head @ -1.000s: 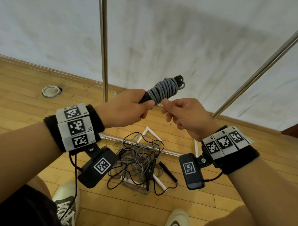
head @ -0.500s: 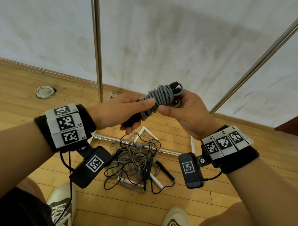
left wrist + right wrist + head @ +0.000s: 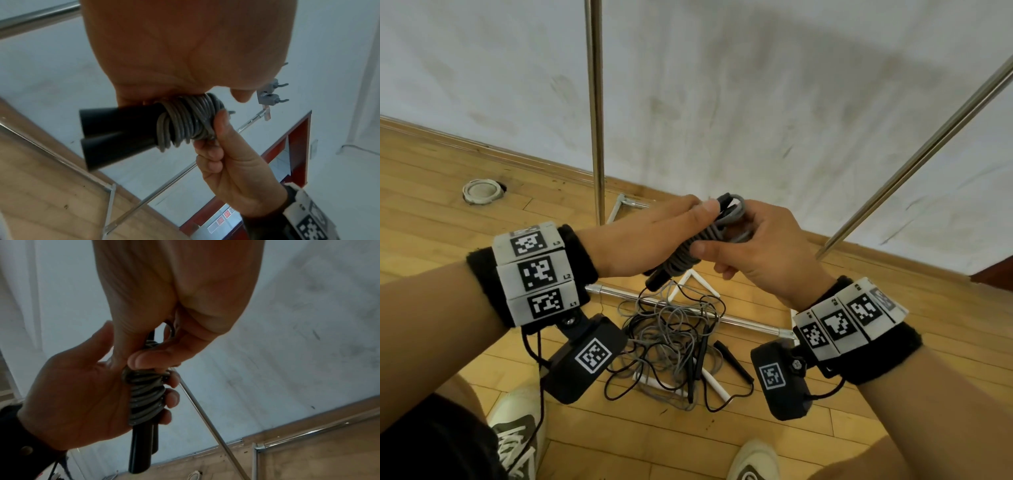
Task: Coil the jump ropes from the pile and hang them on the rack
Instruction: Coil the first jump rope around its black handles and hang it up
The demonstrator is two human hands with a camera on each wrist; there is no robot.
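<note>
Open air between upright rack pole [image 3: 595, 102] and slanted rail [image 3: 914, 161]; rope pile [image 3: 671, 339] clutters the floor below.

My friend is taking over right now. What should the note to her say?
Left hand: grips the coiled gray jump rope around its wraps.
Right hand: pinches the rope's loop end.
Done: this rope is wound around its two black handles.
Left: hang it on the rack, then coil the tangled pile on the floor below.
</note>
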